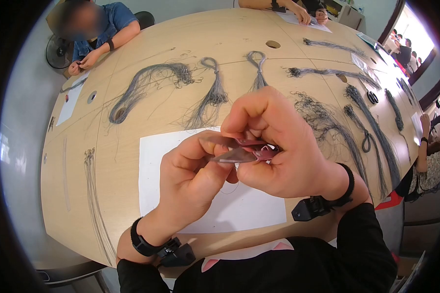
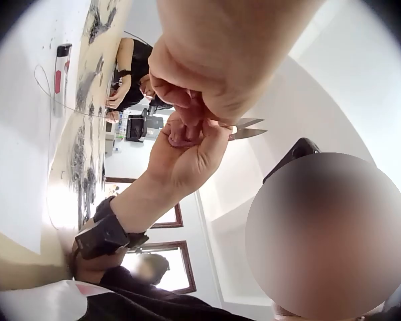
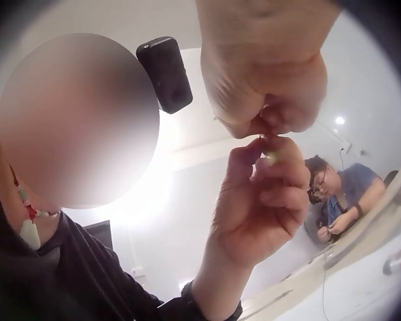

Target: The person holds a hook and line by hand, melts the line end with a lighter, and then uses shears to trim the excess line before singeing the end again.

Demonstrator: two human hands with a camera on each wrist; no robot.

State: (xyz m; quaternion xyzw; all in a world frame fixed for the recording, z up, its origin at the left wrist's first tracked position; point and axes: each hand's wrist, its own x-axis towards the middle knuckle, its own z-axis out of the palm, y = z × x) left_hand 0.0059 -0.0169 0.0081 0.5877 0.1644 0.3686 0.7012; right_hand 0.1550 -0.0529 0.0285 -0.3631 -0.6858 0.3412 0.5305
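Hovering above the white paper (image 1: 150,188), the small scissors (image 1: 243,156) are gripped by the curled right hand (image 1: 291,141), their parted blades (image 2: 250,134) aimed toward the left hand (image 1: 188,173), where a fine thread (image 2: 73,108) seems pinched, presumably so that both can be kept close and steady. The handles (image 1: 266,155) are seen as pinkish, the blades as silvery and pointed.
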